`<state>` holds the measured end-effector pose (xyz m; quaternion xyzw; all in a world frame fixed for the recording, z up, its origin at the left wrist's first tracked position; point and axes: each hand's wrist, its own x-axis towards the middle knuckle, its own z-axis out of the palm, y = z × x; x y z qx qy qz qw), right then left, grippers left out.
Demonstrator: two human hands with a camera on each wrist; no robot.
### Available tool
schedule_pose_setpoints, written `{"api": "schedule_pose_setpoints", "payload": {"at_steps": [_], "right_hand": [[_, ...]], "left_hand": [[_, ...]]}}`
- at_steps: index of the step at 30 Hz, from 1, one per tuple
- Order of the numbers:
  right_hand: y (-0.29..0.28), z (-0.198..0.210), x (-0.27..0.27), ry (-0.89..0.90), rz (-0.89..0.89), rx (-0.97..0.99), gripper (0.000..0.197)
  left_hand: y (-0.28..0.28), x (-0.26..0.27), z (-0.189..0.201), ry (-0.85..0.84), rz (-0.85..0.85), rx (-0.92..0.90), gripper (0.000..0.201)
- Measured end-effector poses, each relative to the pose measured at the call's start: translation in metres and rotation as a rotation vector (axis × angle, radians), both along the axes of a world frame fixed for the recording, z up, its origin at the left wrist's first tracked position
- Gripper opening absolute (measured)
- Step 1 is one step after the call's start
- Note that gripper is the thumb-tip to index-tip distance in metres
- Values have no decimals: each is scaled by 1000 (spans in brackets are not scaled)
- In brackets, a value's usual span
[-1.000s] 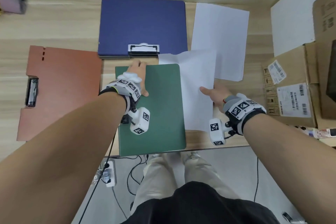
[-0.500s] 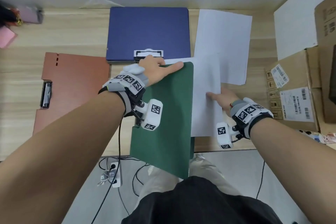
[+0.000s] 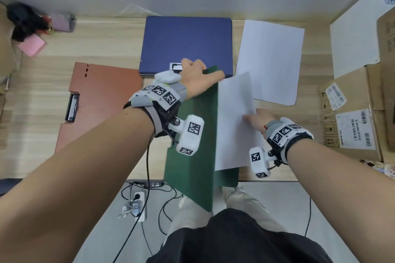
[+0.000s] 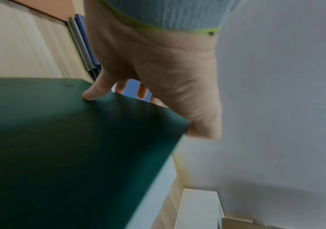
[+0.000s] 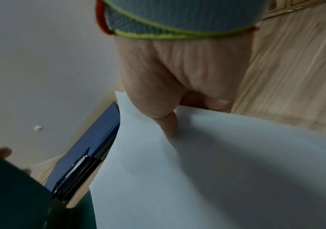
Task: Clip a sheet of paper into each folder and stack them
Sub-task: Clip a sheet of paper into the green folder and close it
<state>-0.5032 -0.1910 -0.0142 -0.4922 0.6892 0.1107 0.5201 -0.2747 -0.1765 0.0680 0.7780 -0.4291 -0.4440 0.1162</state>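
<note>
The left hand (image 3: 195,80) grips the far edge of the green folder's (image 3: 198,168) cover: the thumb lies on the outer face, the other fingers curl behind the edge. The cover stands lifted, tilted up from the counter (image 3: 111,49), and its near corner hangs over the counter's near edge. The lower half of the folder lies flat on the counter, partly under the paper.

The right hand (image 3: 257,123) pinches a white sheet of paper (image 3: 235,126) at its right edge, thumb on top and the other fingers beneath. The sheet is slightly curved and lies over the open inside of the green folder, just right of the raised cover.

Farther away, a blue folder (image 3: 186,42) lies closed on the counter, its metal clip toward the near side; the left hand is in front of that clip. At the left an orange-red folder (image 3: 102,96) lies flat, with a clip on its left side. Right of the blue folder, another white sheet (image 3: 271,57) rests on the counter. At the far right stand cardboard boxes (image 3: 354,113).
</note>
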Motion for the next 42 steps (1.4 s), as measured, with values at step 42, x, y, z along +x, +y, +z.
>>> {"api": "schedule_pose_setpoints", "payload": {"at_steps": [42], "right_hand": [[37, -36, 1, -120, -138, -5, 36]], "left_hand": [[114, 22, -120, -238, 35, 364, 43]]}}
